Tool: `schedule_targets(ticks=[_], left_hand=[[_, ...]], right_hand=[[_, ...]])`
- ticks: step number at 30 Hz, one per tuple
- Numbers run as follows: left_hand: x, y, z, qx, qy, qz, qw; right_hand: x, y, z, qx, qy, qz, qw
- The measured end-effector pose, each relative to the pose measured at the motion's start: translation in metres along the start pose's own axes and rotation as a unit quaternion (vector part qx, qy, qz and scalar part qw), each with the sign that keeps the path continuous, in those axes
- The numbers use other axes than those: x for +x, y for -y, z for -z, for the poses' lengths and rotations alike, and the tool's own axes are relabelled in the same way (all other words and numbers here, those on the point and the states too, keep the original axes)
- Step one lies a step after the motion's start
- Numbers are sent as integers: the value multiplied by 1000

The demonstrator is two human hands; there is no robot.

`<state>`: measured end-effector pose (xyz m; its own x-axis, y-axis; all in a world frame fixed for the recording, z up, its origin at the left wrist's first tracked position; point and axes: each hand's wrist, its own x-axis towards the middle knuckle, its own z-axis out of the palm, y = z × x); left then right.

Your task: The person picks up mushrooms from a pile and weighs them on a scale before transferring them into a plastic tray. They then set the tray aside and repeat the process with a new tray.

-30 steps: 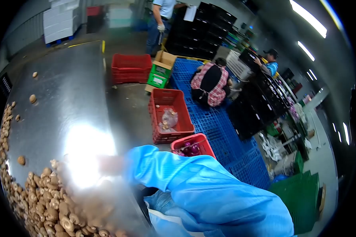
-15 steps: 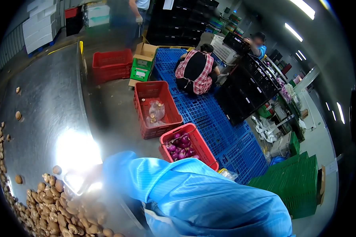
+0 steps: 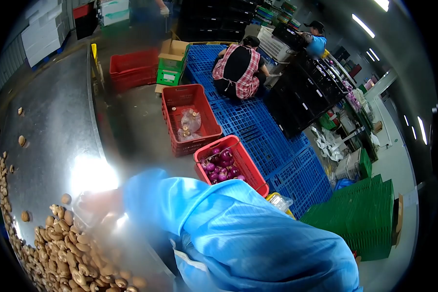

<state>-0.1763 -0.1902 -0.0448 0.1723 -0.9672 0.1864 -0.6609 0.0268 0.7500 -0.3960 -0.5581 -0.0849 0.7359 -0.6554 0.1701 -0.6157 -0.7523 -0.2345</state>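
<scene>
From the lower right, a blue sleeve [image 3: 238, 219] stretches across to the metal table [image 3: 53, 126]. My right hand [image 3: 102, 203] is at its end, blurred, above the edge of a heap of brown mushrooms [image 3: 65, 248]. A clear, shiny plastic thing [image 3: 84, 214] is at the fingers and appears held; its exact kind is too blurred to make out. Single mushrooms, one [image 3: 66, 198] close to the hand, lie apart from the heap. My left hand is not in view.
Beyond the table stand a red crate [image 3: 168, 117] with a plastic bag in it and another crate [image 3: 250, 170] with purple onions. A person [image 3: 238, 70] crouches on blue pallets [image 3: 238, 124]. Black crates [image 3: 297, 104] and green crates [image 3: 355, 219] are stacked at right.
The whole view has tilted slightly, so the room sits higher in the picture. My right hand stays by the heap with the clear plastic. A person at the back has turned their head.
</scene>
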Motion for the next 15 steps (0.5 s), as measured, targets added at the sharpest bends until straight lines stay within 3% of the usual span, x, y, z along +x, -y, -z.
schedule_targets(ticks=[2,5,7,8,9,10,11,13,14,15], left_hand=[[6,-11,-3,-75,-1,42,996],[5,-23,3,-170,-24,129,977],[6,17,-6,-372,-23,236,897],[14,-25,-1,-405,-1,216,889],[14,-35,-2,-407,-55,258,875],[11,-28,8,-396,37,274,876],[7,-21,25,-389,128,292,864],[3,-41,28,-375,198,288,859],[0,-37,28,-392,181,331,839],[-4,-27,25,-413,170,368,816]], right_hand=[[-36,24,71,209,-96,-11,973],[-30,75,103,391,-133,-54,909],[-47,118,110,361,-64,64,928],[-56,139,104,364,-17,126,923],[-67,159,88,395,48,192,897],[-82,176,101,425,163,176,873],[-101,185,77,416,112,198,880],[-110,183,93,455,289,99,836],[-117,178,78,504,286,36,814],[-114,177,88,542,345,-84,762]])
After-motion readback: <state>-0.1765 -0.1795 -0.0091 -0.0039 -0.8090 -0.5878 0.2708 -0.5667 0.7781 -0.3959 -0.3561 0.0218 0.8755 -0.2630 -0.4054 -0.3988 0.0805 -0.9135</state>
